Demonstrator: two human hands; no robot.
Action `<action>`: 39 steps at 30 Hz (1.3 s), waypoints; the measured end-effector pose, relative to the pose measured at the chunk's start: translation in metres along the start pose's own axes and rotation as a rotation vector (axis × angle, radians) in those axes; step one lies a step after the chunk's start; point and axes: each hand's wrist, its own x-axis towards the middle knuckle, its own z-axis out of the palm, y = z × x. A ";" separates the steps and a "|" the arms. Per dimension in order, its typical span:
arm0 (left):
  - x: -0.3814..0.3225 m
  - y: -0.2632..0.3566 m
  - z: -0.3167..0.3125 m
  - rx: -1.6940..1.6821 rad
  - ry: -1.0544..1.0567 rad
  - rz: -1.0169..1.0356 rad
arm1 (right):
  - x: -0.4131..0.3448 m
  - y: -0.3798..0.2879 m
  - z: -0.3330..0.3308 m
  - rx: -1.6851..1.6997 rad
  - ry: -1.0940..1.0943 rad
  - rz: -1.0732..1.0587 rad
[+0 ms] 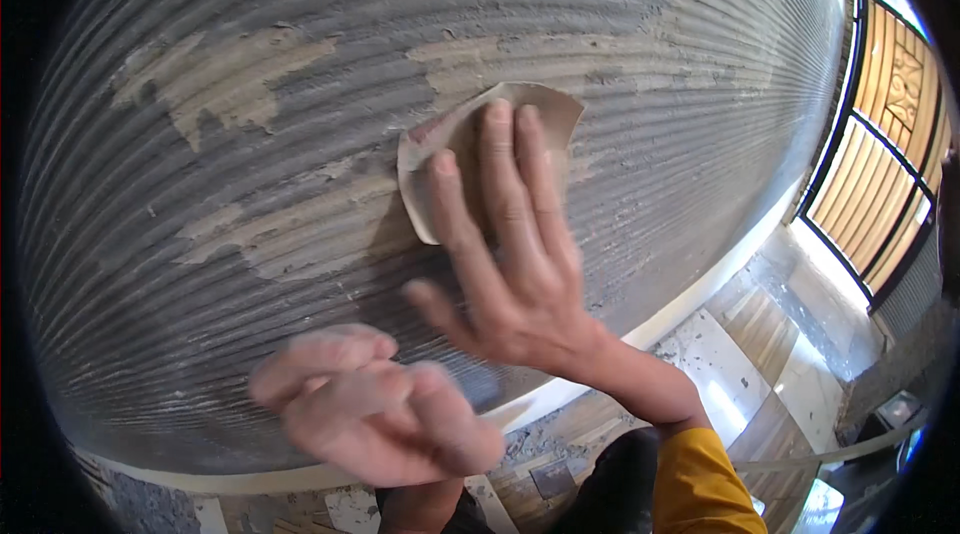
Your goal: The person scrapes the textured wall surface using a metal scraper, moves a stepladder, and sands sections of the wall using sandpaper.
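My right hand (525, 271) lies against a grey wall coated in ridged, combed mortar (315, 181). Under its outstretched fingers is a bent piece of beige sheet, perhaps sandpaper (551, 103), pressed to the ridges. The sheet's left and upper edges curl away from the wall, and my palm side is hidden. Lower left, my left hand (367, 406) hangs in front of the wall, blurred, with its fingers curled. Nothing shows in it, though the blur hides the detail between the fingers.
Patches of tan, smoother surface (225, 80) show among the ridges. A pale strip (555, 391) runs along the wall's foot. Patterned floor tiles (720, 369) carry dust and crumbs. At the far right stands a dark-framed door or gate with wood-coloured slats (870, 189).
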 end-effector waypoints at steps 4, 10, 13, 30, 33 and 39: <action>-0.010 -0.019 -0.006 -0.096 0.095 0.115 | -0.010 0.033 -0.010 -0.123 -0.133 0.096; -0.079 0.011 -0.003 -0.652 -0.652 0.369 | -0.009 0.032 0.000 -0.128 -0.004 0.133; -0.089 0.071 0.030 -0.705 -0.140 0.428 | 0.001 -0.030 0.020 0.144 -0.134 0.094; -0.099 0.085 0.013 -0.981 -0.685 0.515 | -0.033 0.101 -0.034 -0.245 -0.030 0.329; -0.117 0.105 0.033 -0.939 -0.604 0.394 | -0.024 0.085 -0.013 -0.329 0.119 0.392; -0.187 0.119 0.049 -1.223 -0.779 0.494 | -0.019 0.068 -0.017 -0.063 0.226 0.218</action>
